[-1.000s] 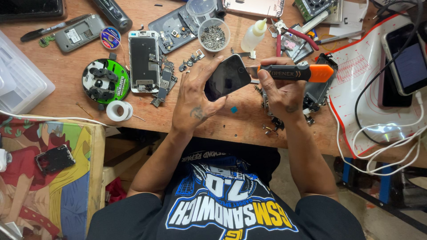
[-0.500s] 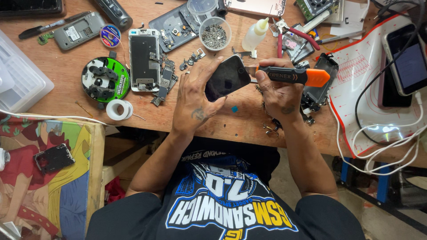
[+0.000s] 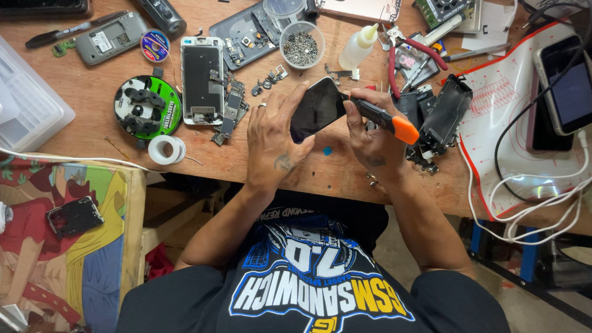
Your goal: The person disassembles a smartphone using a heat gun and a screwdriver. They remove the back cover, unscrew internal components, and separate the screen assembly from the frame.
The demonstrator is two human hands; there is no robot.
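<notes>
Left hand grasping a dark glossy phone screen panel, thumb under its near edge, fingers wrapped over the left side; a ring on one finger. Panel held tilted above the wooden workbench, at centre. Right hand clenched around a black screwdriver with orange cap, tip touching the panel's right edge.

Packages and labels: round green-and-black reel with printed rim on the left of the bench; small white tape roll just near of it, at the bench edge. Small round blue-labelled spool farther off, beside a grey handset body. White squeeze bottle with yellowish nozzle far of the hands. White work mat with red border and red printed grid at right, a phone with lit screen lying on it, white cables looping over the near edge.

Surroundings: opened silver phone chassis left of the left hand, loose small parts just beside it. Clear cup of small screws far of the panel. Red-handled pliers and a black phone frame right of the right hand, frame just beside the screwdriver cap. Small blue scrap on the bench below the panel. Clear plastic box at far left. Colourful printed cushion near left, with a dark square part on it.
</notes>
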